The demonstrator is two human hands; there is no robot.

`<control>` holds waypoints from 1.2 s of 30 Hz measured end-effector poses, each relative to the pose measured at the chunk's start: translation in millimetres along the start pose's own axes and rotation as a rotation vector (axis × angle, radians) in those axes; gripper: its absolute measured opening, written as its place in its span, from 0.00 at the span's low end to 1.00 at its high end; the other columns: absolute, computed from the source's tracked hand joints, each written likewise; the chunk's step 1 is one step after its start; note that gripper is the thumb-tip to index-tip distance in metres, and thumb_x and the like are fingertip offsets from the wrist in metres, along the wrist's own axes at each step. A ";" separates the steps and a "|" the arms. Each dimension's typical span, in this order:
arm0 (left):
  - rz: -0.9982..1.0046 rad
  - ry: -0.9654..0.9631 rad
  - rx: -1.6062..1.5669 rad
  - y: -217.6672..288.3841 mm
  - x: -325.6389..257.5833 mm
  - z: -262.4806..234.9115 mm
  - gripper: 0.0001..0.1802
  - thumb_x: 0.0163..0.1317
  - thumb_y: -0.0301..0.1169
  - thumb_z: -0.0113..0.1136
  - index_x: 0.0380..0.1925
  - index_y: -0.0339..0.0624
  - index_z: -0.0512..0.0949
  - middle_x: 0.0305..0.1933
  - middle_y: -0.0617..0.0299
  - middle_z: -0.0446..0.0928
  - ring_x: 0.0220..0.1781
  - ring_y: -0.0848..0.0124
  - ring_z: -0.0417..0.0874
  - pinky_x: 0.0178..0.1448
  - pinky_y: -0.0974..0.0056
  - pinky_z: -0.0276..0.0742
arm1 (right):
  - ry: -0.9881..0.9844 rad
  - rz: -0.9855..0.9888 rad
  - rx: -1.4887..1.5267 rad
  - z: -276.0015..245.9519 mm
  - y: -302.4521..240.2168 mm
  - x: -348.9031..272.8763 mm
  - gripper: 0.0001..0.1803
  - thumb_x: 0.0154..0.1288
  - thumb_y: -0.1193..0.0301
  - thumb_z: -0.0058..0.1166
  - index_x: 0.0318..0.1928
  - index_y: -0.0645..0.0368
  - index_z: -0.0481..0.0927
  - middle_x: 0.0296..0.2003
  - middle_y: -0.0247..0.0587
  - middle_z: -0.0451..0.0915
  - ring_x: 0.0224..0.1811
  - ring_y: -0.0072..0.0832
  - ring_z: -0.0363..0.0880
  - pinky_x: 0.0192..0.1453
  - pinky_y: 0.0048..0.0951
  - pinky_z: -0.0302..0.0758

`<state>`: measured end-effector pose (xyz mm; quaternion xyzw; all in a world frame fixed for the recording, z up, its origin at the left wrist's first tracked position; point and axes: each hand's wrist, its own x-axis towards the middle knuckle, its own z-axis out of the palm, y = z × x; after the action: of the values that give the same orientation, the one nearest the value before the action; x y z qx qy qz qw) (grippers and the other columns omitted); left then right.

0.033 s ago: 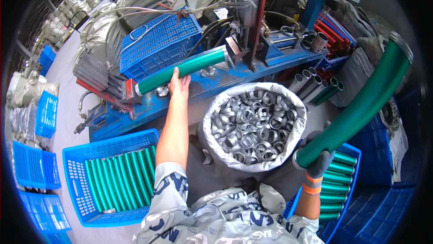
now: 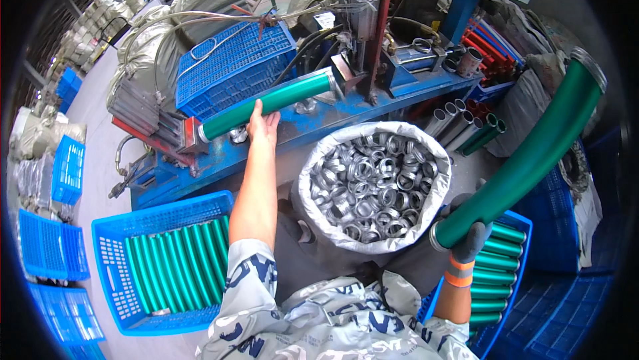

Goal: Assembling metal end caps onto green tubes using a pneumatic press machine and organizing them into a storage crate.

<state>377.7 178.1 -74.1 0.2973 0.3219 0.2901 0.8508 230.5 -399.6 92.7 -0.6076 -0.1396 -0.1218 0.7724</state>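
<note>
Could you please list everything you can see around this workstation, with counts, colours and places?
Tube on machine: one, green, lying on the blue bench.
Raised tube: one, green, at right.
Sack of rings: one, white, full of silver rings, centre.
Left crate: one, blue, holding green tubes.
Right crate: one, blue, holding green tubes.
Empty crates: several, blue, far left.
Left hand: bare, on the bench tube.
Right hand: grey-gloved, gripping the raised tube.

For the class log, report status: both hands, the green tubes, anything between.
Left hand bare, on green tube lying on blue machine bench. Right hand gloved, gripping second green tube. Sack of metal rings between.
</note>
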 end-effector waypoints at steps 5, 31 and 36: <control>0.009 0.009 0.072 6.6 -10.9 6.7 0.35 0.82 0.48 0.71 0.75 0.33 0.74 0.78 0.33 0.78 0.79 0.36 0.81 0.84 0.32 0.75 | 0.006 0.145 0.063 -1.6 6.4 -19.7 0.45 0.70 0.33 0.71 0.60 0.67 0.84 0.45 0.49 0.88 0.41 0.35 0.89 0.53 0.38 0.89; 0.331 -0.305 0.924 -49.7 -131.3 -197.4 0.30 0.84 0.37 0.67 0.77 0.31 0.74 0.62 0.46 0.91 0.58 0.57 0.95 0.62 0.56 0.89 | 1.253 0.747 -0.939 -407.7 -26.7 -523.3 0.34 0.68 0.66 0.81 0.68 0.70 0.83 0.57 0.59 0.92 0.55 0.47 0.94 0.63 0.49 0.90; 0.364 -0.316 1.028 -27.5 -134.2 -201.8 0.28 0.85 0.38 0.67 0.74 0.32 0.76 0.58 0.49 0.92 0.54 0.62 0.94 0.56 0.60 0.88 | 1.297 1.079 -0.885 -375.9 7.0 -501.3 0.42 0.64 0.58 0.83 0.71 0.72 0.81 0.59 0.64 0.91 0.58 0.52 0.94 0.64 0.49 0.89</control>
<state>156.9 132.6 -167.0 0.7638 0.2342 0.1902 0.5707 -208.5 -754.1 -179.6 -0.6413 0.6741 -0.1040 0.3514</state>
